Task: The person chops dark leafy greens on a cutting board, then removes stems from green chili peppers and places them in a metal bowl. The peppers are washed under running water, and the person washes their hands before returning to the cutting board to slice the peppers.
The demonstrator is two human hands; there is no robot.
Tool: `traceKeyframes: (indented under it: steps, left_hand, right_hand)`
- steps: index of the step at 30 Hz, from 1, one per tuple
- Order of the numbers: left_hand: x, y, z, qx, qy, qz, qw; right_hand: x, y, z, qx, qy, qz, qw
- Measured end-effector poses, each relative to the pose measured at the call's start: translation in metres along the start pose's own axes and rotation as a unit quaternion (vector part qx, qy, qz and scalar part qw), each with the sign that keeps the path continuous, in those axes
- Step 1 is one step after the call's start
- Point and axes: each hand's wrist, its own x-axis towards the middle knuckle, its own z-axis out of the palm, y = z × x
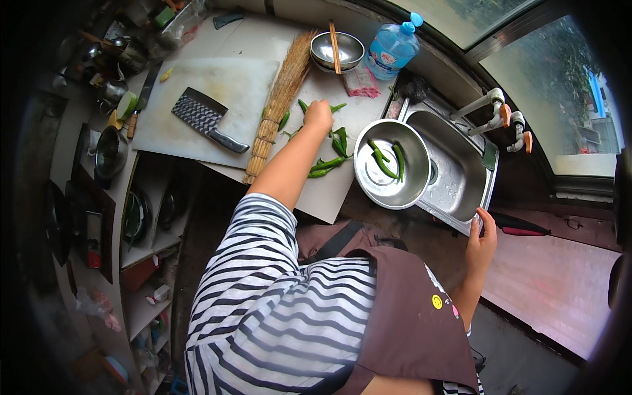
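My left hand (pixel 319 117) is down among green chili peppers (pixel 339 142) on the white counter. Its fingers curl away from view, so whether they grip a pepper is hidden. More peppers (pixel 323 168) lie below it, near the counter's front edge. A stainless steel basin (pixel 368 183) tilts across the left side of the sink, with several green peppers (pixel 382 160) inside. At the sink's front right corner is my right hand (pixel 481 242), holding nothing, its fingertips close to or touching the metal rim.
Left of the peppers lies a straw whisk broom (pixel 276 106), beside a white cutting board (pixel 158 118) bearing a cleaver (pixel 200 111). Behind stand a steel bowl (pixel 323 49) with chopsticks (pixel 335 47) across it and a detergent bottle (pixel 392 49). Taps (pixel 493 106) project over the sink (pixel 444 190).
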Motion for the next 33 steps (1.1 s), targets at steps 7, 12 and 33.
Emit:
traceKeyframes:
  steps: [7, 12, 33]
  left_hand:
    - [-0.002, 0.008, -0.060, -0.468, -0.103, 0.027, 0.877]
    - [-0.054, 0.043, -0.146, -0.669, -0.262, 0.007, 0.695]
    - [-0.130, 0.148, -0.150, -0.666, -0.290, 0.065, 0.684]
  right_hand:
    - [0.001, -0.007, 0.005, 0.015, -0.003, -0.011, 1.000]
    - [0.022, -0.037, 0.024, 0.040, -0.040, -0.085, 0.995]
    - [0.098, -0.118, 0.065, -0.026, -0.034, -0.319, 0.947]
